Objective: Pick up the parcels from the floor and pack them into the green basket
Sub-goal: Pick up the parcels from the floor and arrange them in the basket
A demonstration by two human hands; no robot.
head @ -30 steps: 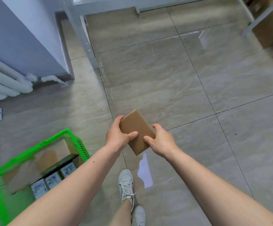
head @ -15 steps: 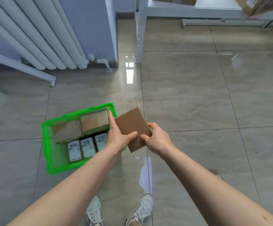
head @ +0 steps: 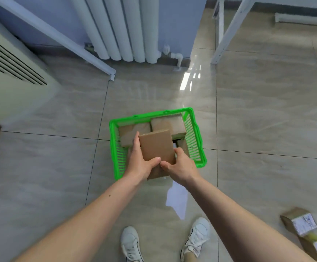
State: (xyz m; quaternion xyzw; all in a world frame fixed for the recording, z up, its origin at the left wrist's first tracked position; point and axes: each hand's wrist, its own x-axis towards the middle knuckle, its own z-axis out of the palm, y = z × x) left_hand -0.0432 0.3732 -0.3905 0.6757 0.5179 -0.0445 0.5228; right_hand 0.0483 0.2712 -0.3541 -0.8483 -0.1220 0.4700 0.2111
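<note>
I hold a flat brown cardboard parcel over the near half of the green basket, which stands on the tiled floor. My left hand grips its left edge and my right hand grips its lower right corner. Inside the basket lie two taped brown parcels at the far end; the parcel and my hands hide what lies beneath them. Two more parcels with white labels lie on the floor at the lower right.
A white radiator and a slanted white bar stand against the blue wall behind the basket. A beige vented unit is at the left. White shelf legs rise at the upper right. My white shoes are just below.
The view swung so the basket moved from the left to the centre. The parcel in both hands went from beside the basket's right rim to over its near half.
</note>
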